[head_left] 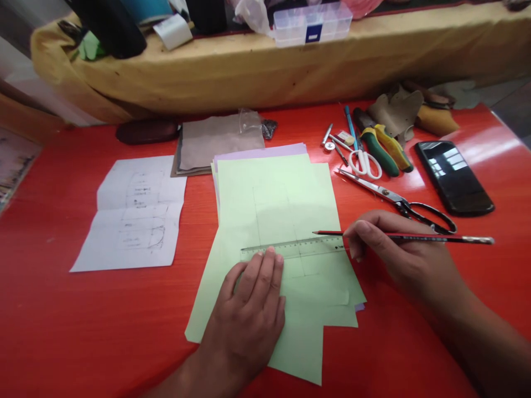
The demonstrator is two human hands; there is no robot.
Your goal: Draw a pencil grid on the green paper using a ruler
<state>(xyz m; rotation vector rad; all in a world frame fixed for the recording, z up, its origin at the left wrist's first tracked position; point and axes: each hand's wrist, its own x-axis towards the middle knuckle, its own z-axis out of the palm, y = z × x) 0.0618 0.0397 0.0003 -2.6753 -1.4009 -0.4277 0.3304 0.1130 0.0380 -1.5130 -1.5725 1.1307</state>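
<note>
My left hand (254, 309) lies with fingers stretched out on light green paper (274, 171), the fingertips pressing on the lower edge of a clear plastic ruler (307, 249). The ruler runs across the sheet, over thin pencil lines that form a long narrow outline with cross lines. In my right hand (398, 254) is a dark pencil (440, 239), pinched between thumb and fingers. Its tip points left, just above the ruler's upper edge, and I cannot tell whether it touches the paper. The fingers of this hand are close to the ruler's right end.
Left lies a creased white sheet (133, 213) with a pencil drawing. At right are black-handled scissors (390, 194), white-handled scissors (365, 164), green-yellow pliers (385, 149) and a phone (455, 177). Brown sheets (219, 138) lie behind; a clear plastic box (313, 25) stands on the cloth-covered ledge.
</note>
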